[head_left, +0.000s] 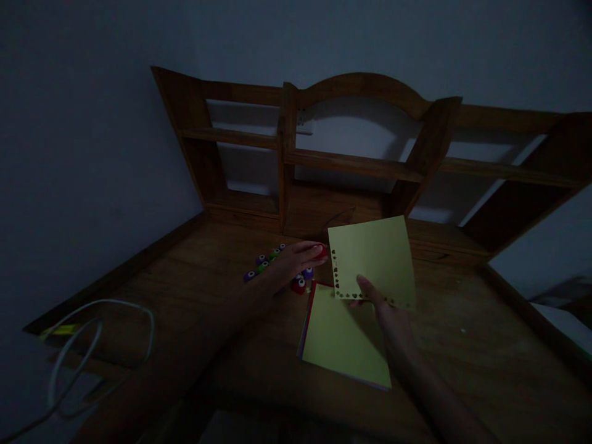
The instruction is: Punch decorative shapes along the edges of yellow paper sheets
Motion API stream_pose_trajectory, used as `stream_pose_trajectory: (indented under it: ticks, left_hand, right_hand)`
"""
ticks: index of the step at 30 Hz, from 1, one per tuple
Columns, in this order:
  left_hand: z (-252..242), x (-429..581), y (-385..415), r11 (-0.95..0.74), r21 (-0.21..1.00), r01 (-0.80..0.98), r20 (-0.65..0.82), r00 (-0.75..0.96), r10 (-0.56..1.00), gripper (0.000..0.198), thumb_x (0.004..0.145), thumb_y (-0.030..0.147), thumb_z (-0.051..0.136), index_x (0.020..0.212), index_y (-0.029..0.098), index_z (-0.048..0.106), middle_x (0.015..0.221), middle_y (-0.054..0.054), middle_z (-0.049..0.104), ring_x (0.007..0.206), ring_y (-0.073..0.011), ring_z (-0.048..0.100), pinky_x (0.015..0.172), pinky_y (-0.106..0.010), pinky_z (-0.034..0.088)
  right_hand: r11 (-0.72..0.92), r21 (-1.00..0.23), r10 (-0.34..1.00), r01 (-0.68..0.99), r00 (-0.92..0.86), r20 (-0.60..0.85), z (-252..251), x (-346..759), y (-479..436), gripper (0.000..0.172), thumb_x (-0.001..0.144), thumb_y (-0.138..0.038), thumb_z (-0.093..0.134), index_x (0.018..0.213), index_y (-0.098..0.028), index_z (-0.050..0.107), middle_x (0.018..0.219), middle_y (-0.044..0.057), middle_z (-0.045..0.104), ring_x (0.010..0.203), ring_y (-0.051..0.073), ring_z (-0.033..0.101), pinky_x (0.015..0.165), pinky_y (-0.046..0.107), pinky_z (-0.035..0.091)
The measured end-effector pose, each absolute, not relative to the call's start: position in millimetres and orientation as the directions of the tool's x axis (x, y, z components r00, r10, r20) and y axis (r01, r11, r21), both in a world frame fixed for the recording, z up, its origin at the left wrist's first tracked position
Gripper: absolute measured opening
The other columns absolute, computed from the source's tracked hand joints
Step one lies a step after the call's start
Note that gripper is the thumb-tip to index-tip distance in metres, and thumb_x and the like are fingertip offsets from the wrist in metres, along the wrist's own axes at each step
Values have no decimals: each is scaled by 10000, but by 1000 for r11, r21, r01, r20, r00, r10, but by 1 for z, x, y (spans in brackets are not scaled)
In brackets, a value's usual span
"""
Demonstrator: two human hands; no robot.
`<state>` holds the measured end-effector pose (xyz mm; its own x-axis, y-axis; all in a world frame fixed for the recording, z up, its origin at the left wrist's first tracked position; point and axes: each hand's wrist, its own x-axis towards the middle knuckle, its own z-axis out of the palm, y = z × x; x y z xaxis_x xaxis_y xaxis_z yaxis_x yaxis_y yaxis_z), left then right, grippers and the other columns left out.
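My right hand (382,302) pinches a yellow sheet of paper (374,256) at its lower edge, thumb on top. Small cut-out shapes, some of them hearts, run along the sheet's left and bottom edges. In my left hand (298,259) is a red craft punch (322,251), close to the sheet's upper left edge; I cannot tell whether they touch. Beneath the left hand several purple, green and red craft punches (250,275) stand grouped, partly hidden by the hand and forearm. A stack of coloured paper (346,345), yellow on top, lies below the held sheet.
A wooden desk (444,357) carries a shelf unit (351,161) along its back. Tiny paper bits (311,285) lie beside the punches. At the left a white cable (150,320) loops near the desk's edge. A wall socket (304,122) shows behind the shelves.
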<state>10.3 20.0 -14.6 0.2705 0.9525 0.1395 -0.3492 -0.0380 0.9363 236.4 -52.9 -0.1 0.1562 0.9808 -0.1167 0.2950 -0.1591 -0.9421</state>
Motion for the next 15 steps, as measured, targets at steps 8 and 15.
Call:
stream_pose_trajectory:
  ticks: [8, 15]
  left_hand:
    - [-17, 0, 16, -147, 977, -154, 188, 295, 937, 303, 736, 96, 561, 985, 223, 676, 1158, -81, 643, 1224, -221, 510, 977, -305, 424]
    - [-12, -2, 23, -196, 977, -84, 213, 321, 923, 269, 716, 71, 570, 922, 198, 685, 1153, -73, 659, 1214, -202, 504, 1029, -284, 366]
  right_hand:
    - [-127, -947, 984, 296, 156, -83, 0, 235, -52, 484, 754, -635, 585, 557, -215, 720, 842, 91, 744, 964, 305, 622, 912, 373, 365]
    - [-32, -970, 983, 241, 181, 13, -4, 236, -52, 420, 748, -584, 641, 560, -213, 706, 925, 79, 746, 965, 289, 626, 916, 355, 378]
